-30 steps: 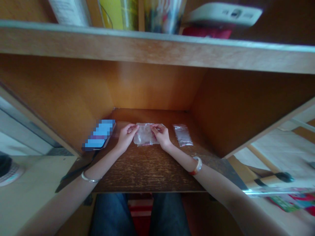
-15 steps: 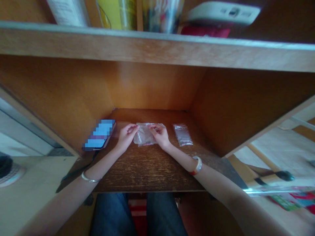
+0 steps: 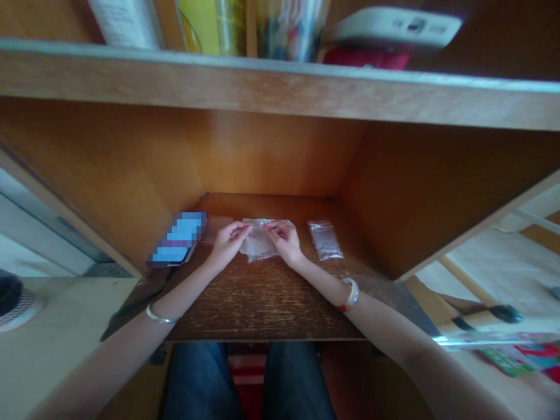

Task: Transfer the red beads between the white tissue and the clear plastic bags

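A clear plastic bag (image 3: 259, 244) lies between my hands on the dark wooden desk (image 3: 262, 303). My left hand (image 3: 230, 240) pinches its upper left edge between thumb and fingers. Farther right along the same top edge, my right hand (image 3: 284, 239) is closed on the bag, thumb against fingertips. A reddish strip shows at the bag's lower edge; what it is I cannot make out. To the right of my right hand lies a small clear zip bag (image 3: 325, 240), flat and apart from it. Another flat clear bag (image 3: 215, 227) is partly visible beyond my left hand.
A phone (image 3: 177, 240) with a blurred screen leans at the left, a dark cable running from it. Wooden side walls enclose the desk. Overhead, a shelf (image 3: 280, 87) holds a white device (image 3: 398, 26), a red item and several containers.
My left hand has shifted slightly right along the bag's top edge, closer to my right hand. The right hand has stayed nearly in place.
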`<state>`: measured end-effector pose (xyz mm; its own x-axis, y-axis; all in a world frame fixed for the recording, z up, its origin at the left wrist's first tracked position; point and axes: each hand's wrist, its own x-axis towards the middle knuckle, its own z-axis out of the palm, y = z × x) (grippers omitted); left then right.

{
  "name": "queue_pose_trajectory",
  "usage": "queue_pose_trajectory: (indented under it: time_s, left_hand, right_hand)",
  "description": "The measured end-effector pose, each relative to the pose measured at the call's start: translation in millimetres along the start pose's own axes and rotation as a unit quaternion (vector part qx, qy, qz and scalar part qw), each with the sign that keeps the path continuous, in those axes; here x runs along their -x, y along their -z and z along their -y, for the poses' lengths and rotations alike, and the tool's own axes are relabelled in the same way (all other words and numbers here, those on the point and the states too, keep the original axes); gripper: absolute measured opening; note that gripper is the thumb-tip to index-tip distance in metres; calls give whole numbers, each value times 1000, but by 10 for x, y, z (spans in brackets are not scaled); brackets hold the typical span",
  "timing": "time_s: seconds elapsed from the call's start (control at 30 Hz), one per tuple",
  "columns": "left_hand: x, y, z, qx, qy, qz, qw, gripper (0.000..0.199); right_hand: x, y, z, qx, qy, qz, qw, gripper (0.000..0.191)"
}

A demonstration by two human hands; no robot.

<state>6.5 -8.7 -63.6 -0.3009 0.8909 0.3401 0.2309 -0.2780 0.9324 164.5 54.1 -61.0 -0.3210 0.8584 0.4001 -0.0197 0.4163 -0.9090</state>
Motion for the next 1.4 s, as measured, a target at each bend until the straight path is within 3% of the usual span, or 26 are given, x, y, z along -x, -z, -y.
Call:
queue_pose_trajectory:
  time_s: [0.57,1.4]
  left_hand:
    - [37,-14,-60,-43,-19,49,998,27]
    - [57,-20,-74,-59,-58,50,995,23]
  right_hand:
    - [50,-15,24,28,34,39,998,16]
    - [63,-17,21,19,43,36,998,12]
